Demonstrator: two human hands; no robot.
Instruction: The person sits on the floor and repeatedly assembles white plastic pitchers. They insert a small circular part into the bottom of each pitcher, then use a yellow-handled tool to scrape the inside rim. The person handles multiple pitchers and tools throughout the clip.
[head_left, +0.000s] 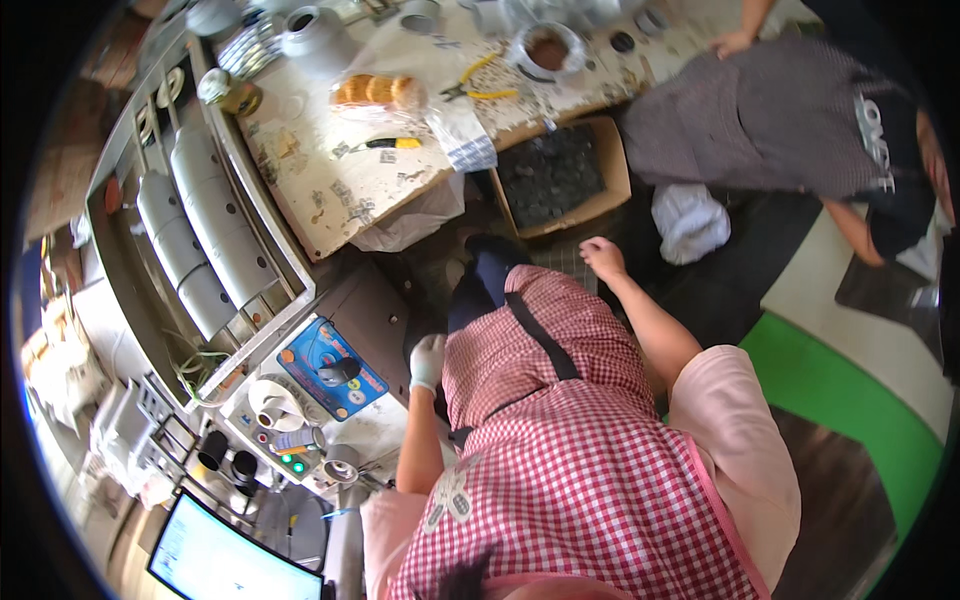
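My left hand (427,361) wears a pale glove and hangs beside my red checkered apron (560,450). It is beside the brown-grey front of the machine cabinet; its fingers are blurred and nothing shows in it. My bare right hand (603,258) hangs out ahead of my right hip, its fingers loosely bent and apart, with nothing in it. Just beyond it is an open cardboard box (613,165) full of dark pieces. A computer mouse (338,372) lies on a blue mat (310,350), left of my gloved hand.
A worktable (300,205) ahead carries yellow-handled pliers (480,82), a utility knife (393,143), packaged bread (375,92) and grey pots (315,42). Grey cylinders (222,215) lie in a rack at left. A monitor (225,550) stands lower left. Another person in a dark apron (740,115) stands right.
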